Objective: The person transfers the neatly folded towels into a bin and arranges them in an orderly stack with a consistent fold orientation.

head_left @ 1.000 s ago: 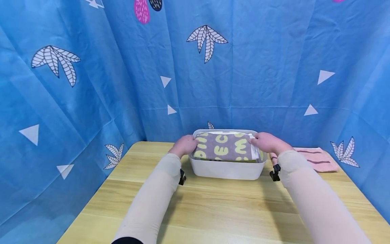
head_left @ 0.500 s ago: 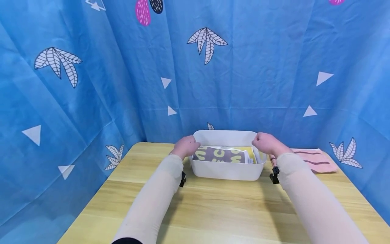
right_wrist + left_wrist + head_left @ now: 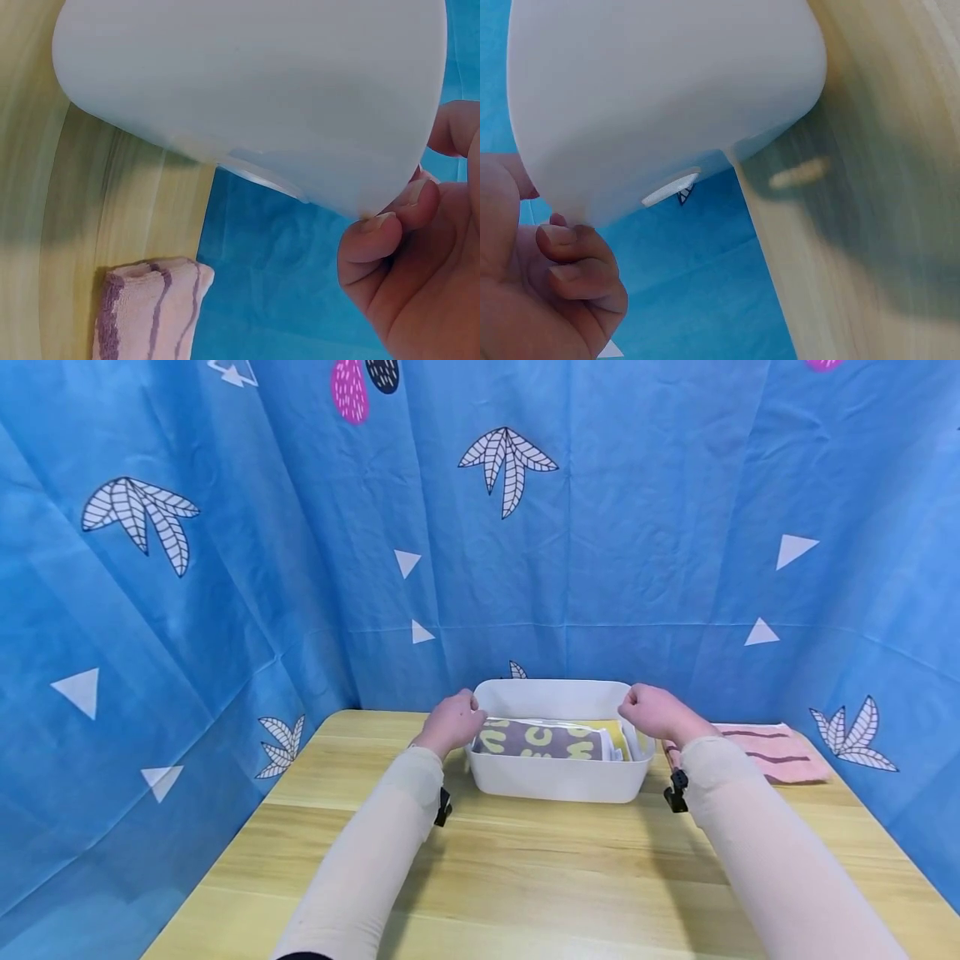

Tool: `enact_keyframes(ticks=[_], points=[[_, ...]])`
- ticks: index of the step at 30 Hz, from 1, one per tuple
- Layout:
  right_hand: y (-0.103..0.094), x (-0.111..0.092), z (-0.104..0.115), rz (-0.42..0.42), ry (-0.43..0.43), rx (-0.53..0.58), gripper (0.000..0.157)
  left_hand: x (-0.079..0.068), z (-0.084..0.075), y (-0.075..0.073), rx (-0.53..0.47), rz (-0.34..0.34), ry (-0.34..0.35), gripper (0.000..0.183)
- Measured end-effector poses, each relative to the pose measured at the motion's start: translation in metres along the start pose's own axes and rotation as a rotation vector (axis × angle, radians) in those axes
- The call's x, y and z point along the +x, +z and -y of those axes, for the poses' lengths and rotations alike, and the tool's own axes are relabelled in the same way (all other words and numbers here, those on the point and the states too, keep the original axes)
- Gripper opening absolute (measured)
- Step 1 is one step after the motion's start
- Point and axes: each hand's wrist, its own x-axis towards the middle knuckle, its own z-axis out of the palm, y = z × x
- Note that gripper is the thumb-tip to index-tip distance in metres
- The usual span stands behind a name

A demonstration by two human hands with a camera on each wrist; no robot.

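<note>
A white plastic storage bin [image 3: 558, 781] stands at the far side of the table. Inside it lies a folded grey towel [image 3: 536, 739] with yellow-green letters, and a yellow cloth [image 3: 617, 735] shows behind and beside it. My left hand [image 3: 453, 722] pinches the bin's left rim; in the left wrist view, the thumb goes over the edge and curled fingers [image 3: 589, 270] touch the outer wall. At the right rim, my right hand [image 3: 660, 710] has the same pinch, its fingers [image 3: 367, 240] curled under the edge in the right wrist view.
A pink towel [image 3: 780, 753] with dark stripes lies folded on the wooden table [image 3: 555, 877], right of the bin and partly behind my right forearm. Blue patterned curtain [image 3: 637, 568] hangs close behind the table and along both sides.
The grey towel, held at both ends near the rim a second ago, now rests lower in the bin. Both hands have let go of it and hold the rim, the left shifted slightly outward.
</note>
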Motion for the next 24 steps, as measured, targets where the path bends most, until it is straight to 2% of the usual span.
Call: enact_keyframes(ticks=[8, 15, 20, 24], points=[[0.001, 0.001, -0.003, -0.018, -0.021, 0.007, 0.019, -0.001, 0.006, 0.005, -0.051, -0.067, -0.066, 0.046], [0.002, 0.000, -0.002, -0.021, -0.010, 0.011, 0.021, 0.000, 0.010, 0.010, -0.054, -0.095, -0.061, 0.033], [0.001, 0.000, -0.004, -0.010, -0.005, 0.024, 0.026, 0.002, 0.016, 0.016, -0.100, -0.107, -0.056, 0.030], [0.000, -0.002, -0.013, -0.051, -0.020, 0.015, 0.026, 0.006, 0.016, 0.019, -0.110, -0.124, -0.029, 0.031]])
